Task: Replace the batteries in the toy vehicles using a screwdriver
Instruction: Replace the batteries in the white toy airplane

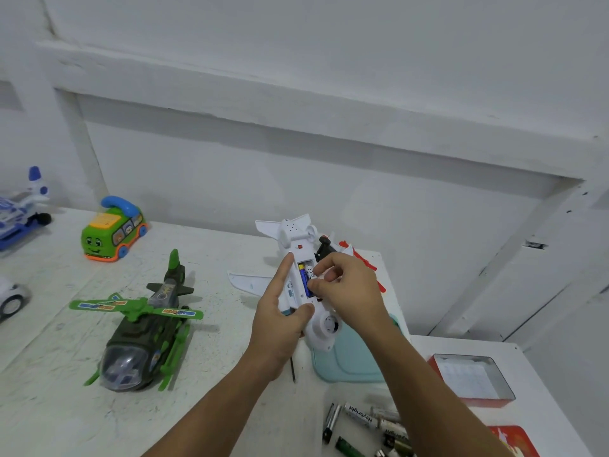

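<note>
at the far left of the white worktop (pixel 49 374) stands a blue-and-white plastic toy (pixel 19 206), with a white toy car (pixel 10 298) nearer, cut by the edge. right of them sit a green toy bus with a blue handset on its roof (pixel 112 230) and, nearer, a dark green camouflage toy helicopter (pixel 141 324). my left grip (pixel 280 324) is clamped on the white plastic toy plane (pixel 296 239), which is belly up, my index finger along its side. a thin dark tool shaft (pixel 292 371) lies by my left wrist. my right grip (pixel 346 288) pinches a blue battery (pixel 304 278) in the plane's open compartment. beneath is a pale teal plastic tray (pixel 346 361). near right lie loose batteries (pixel 362 420), then an open red box (pixel 471 380).
</note>
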A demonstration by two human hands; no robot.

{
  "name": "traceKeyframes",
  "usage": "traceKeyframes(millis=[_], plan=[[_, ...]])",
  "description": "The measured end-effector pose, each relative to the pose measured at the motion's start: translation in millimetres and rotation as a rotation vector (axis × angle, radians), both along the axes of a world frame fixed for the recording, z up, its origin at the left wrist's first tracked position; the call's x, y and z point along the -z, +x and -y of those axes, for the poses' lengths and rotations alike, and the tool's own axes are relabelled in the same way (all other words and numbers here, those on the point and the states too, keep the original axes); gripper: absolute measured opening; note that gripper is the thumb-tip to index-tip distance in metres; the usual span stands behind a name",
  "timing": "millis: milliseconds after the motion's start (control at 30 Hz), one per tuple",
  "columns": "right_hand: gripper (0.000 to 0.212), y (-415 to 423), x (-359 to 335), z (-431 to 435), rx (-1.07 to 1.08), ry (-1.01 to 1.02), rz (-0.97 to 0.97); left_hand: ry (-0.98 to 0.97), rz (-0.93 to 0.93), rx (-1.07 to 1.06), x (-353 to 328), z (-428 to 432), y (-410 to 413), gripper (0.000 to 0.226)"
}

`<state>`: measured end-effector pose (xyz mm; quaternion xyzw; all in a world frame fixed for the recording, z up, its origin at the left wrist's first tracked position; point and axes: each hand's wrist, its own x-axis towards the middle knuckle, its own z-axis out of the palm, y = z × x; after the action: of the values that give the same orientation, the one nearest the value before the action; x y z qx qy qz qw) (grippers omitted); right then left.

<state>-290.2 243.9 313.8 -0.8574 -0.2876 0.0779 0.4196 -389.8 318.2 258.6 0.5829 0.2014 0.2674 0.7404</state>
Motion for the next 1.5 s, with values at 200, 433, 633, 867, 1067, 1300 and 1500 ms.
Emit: traceKeyframes(millis=[200, 433, 633, 867, 1067, 1300, 1500], plan=[[0.032, 7.8, -8.2, -2.1, 0.006, -0.001, -0.085, 0.004, 0.044, 0.003, -3.3, -0.8, -3.4, 0.085], [0.03, 5.6, -9.6, -5.4, -0.017, 0.082, -0.069, -0.011, 0.066, 0.019, -7.8, -8.3, -4.7, 0.082], [0.03, -0.3, -3.7, -8.5, -0.077, 0.288, -0.172, -0.055, 0.043, -0.052, -17.6, -23.7, -6.9, 0.082], [0.03, -10.4, 7.7, -14.7, -0.12, 0.518, -0.398, -0.096, 0.007, -0.132, -33.4, -42.4, -15.9, 0.083], [0.027, -19.6, 12.6, -18.5, -0.072, 0.596, -0.542, -0.072, -0.002, -0.171, -52.7, -59.8, -22.0, 0.085], [0.027, -39.9, 30.2, -17.3, -0.145, 0.166, -0.519, -0.082, 0.015, -0.181, -68.4, -79.9, -33.4, 0.087], [0.04, -60.0, 38.1, -29.1, -0.295, -0.507, -0.145, -0.074, 0.005, -0.13, -78.3, -86.6, -44.7, 0.088]])
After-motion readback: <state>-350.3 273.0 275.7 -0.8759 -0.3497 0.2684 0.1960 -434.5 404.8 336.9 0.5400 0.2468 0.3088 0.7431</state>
